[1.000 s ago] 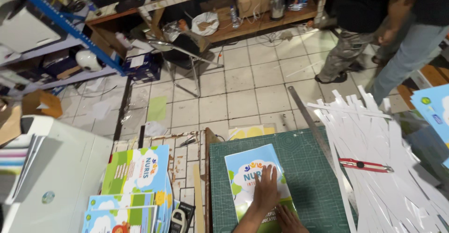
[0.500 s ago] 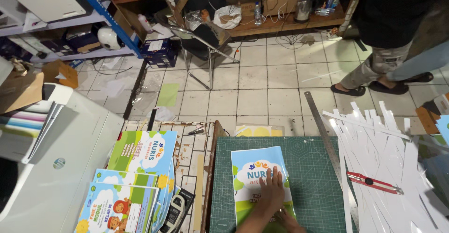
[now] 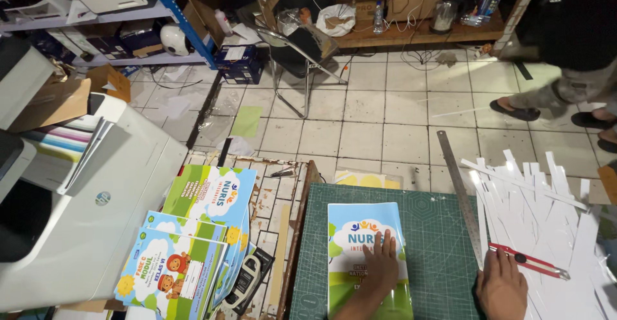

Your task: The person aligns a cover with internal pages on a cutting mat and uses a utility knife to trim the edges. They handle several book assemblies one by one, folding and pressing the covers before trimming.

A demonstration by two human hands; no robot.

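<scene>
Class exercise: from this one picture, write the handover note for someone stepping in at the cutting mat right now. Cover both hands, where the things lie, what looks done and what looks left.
Left hand: flat, fingers spread, pressing on the glossy booklet, holding nothing.
Right hand: open on the green cutting mat, beside the red utility knife, not gripping it.
Metal ruler lies along the mat's right edge.
Done, it seems: a heap of white paper strips to the right; finished-looking booklets stacked to the left by the printer.
Left, probably: this booklet. Whether its edges are trimmed cannot be told.
</scene>
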